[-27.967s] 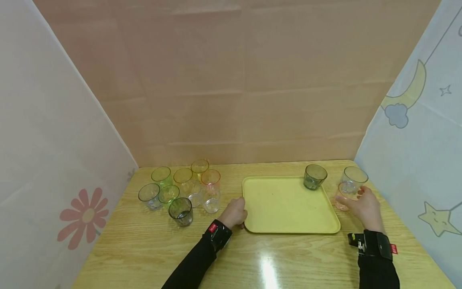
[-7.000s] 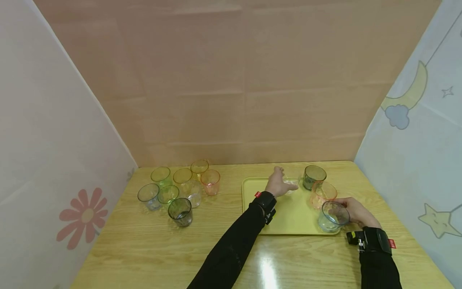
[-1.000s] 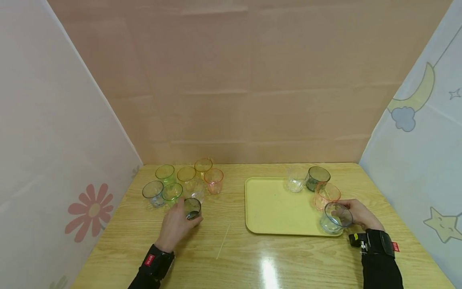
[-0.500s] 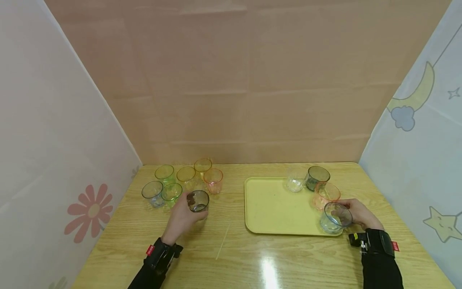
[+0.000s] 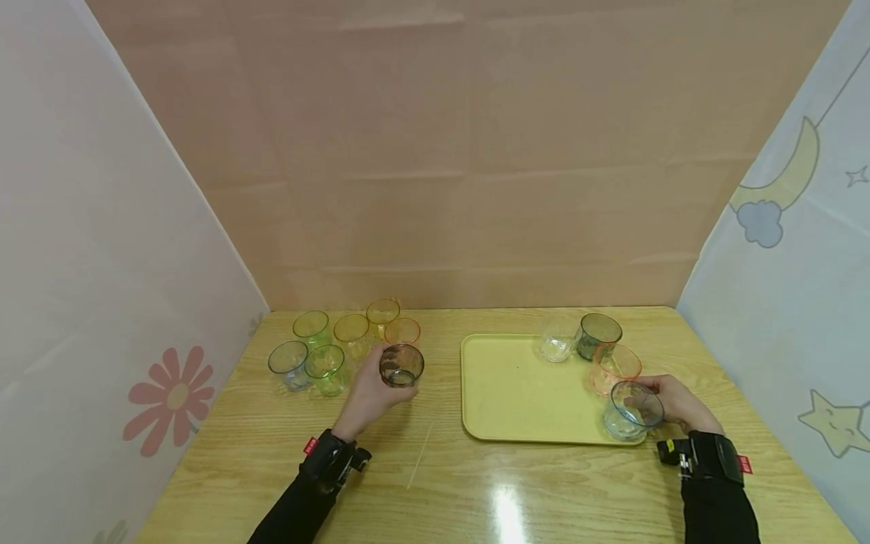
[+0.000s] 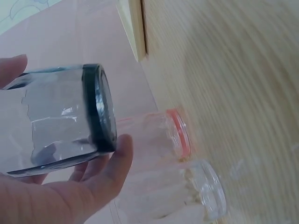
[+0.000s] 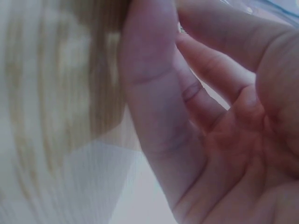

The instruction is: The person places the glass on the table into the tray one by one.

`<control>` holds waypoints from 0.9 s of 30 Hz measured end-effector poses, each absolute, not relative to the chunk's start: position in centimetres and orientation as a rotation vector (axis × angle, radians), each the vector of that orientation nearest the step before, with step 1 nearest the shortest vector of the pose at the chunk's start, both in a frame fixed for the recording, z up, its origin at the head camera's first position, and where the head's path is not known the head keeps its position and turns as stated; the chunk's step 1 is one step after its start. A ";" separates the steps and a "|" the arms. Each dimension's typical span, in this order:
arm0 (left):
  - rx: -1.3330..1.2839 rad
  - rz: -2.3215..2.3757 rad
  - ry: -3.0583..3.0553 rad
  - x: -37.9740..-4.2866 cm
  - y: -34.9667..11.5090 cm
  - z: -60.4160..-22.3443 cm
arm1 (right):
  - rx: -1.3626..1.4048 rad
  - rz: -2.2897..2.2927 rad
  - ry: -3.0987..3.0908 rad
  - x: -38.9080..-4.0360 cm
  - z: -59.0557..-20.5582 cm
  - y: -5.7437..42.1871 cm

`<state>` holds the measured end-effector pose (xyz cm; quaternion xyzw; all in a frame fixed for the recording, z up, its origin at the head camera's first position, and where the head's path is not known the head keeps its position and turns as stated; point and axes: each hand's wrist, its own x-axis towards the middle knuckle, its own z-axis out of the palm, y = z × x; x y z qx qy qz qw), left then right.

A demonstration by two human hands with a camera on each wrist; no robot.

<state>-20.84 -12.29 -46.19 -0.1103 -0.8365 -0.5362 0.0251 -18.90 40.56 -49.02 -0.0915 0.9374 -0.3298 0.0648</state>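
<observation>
My left hand [image 5: 374, 393] grips a dark grey glass tumbler [image 5: 401, 366], held up off the table in front of the glasses at the left. The left wrist view shows my thumb and fingers around this tumbler [image 6: 60, 119], with a red-tinted glass [image 6: 159, 135] and a clear one [image 6: 191, 191] beyond. My right hand [image 5: 680, 404] is at the right edge of the yellow tray [image 5: 523, 400], behind a blue-rimmed glass [image 5: 621, 419]. Its fingers are bent in the right wrist view, the palm bare; I cannot tell what the fingertips hold.
Along the tray's right and back sides stand a clear glass [image 5: 557, 347], a dark green-grey glass [image 5: 598, 336] and an orange-rimmed glass [image 5: 615, 370]. Several glasses cluster at the left, including a blue-rimmed one [image 5: 288, 366] and a green one [image 5: 326, 370]. Partition walls surround the table.
Over the last second my left hand has lifted the dark tumbler and carried it right. Across the longer span, clear, orange-rimmed and blue-rimmed glasses came onto the tray. My right hand has lately stayed put.
</observation>
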 end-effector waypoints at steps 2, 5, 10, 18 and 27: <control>-0.367 -1.714 -2.566 -21.1 -11.9 -46.3 | -0.272 -1.006 2.823 -18.9 -49.0 40.6; -0.423 -1.803 -2.524 -21.6 -11.2 -46.6 | -0.256 -1.055 2.793 -18.9 -49.0 40.7; -0.501 -1.874 -2.491 -22.4 -9.5 -46.7 | -0.250 -1.097 2.761 -18.9 -48.9 40.6; -0.620 -1.946 -2.459 -21.5 -6.6 -43.8 | -0.261 -1.072 2.755 -18.9 -49.1 40.6; -0.685 -2.005 -2.480 -24.5 -3.0 -47.5 | -0.294 -1.017 2.820 -18.9 -49.0 40.6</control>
